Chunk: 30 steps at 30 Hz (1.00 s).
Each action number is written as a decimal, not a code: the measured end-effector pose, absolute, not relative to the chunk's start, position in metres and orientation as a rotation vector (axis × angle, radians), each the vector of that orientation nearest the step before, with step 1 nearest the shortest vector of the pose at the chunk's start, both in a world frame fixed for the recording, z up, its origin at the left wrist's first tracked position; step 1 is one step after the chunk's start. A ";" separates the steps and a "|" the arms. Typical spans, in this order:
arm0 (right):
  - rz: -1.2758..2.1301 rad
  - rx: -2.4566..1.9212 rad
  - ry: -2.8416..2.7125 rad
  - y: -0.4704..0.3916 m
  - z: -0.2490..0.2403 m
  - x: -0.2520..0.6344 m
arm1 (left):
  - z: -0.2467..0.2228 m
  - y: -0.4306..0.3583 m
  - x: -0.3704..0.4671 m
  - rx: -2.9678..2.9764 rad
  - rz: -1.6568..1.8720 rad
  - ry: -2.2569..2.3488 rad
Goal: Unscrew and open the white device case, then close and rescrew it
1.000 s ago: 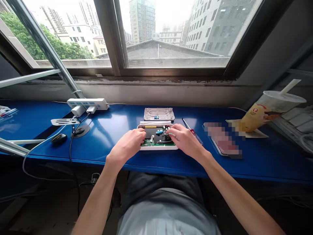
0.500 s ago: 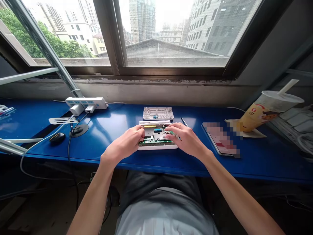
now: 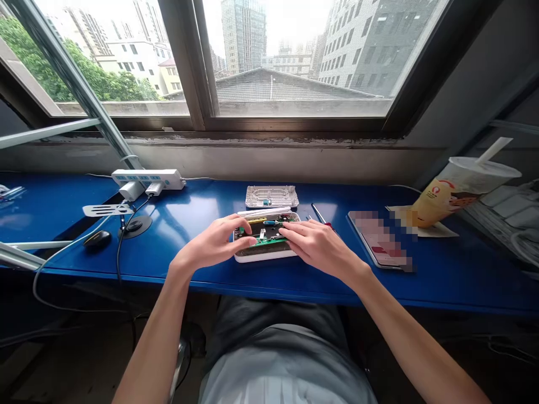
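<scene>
A white plastic housing (image 3: 266, 258) with electronics inside lies near the table's front edge, slightly turned. A green circuit board (image 3: 269, 241) runs along its front side, and a small blue part (image 3: 270, 223) shows near the back. At the left end is my left hand (image 3: 217, 238), with thumb and fingers spread over the housing's edge. My right hand (image 3: 315, 241) rests across the right end, fingers stretched out over the inner parts. Its fingertips touch the inside, but what lies beneath them is hidden. Behind the housing lies a loose light-coloured cover (image 3: 272, 196), inner face up.
A dark, pen-like tool (image 3: 319, 213) lies behind my right hand. Farther right are a phone (image 3: 377, 240) and a drink cup with a straw (image 3: 458, 191). To the left are a power strip (image 3: 147, 178), a black mouse (image 3: 97, 239) and cables.
The housing has shifted slightly left and turned. My left fingers have spread from a closed grip at its left end. My right fingers have straightened and now lie flatter over the right side.
</scene>
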State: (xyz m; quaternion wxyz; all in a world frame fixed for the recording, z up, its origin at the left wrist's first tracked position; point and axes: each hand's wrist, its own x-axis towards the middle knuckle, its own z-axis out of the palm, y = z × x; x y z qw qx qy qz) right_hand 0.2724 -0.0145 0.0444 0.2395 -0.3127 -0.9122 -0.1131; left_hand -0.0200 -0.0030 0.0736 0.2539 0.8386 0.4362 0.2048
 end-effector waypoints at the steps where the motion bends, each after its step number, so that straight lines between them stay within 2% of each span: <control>1: -0.334 -0.852 -2.489 -0.015 0.043 0.272 | 0.074 -0.003 -0.020 2.272 0.572 1.189; 11: -0.324 -0.841 -2.410 -0.012 0.030 0.274 | 0.063 -0.004 -0.002 2.462 0.540 1.177; 20: -0.156 -0.821 -2.384 -0.014 0.026 0.280 | 0.071 -0.020 0.022 2.696 0.263 1.442; 30: -0.049 -1.030 -2.316 -0.005 0.025 0.273 | 0.064 -0.021 0.029 2.877 0.363 1.374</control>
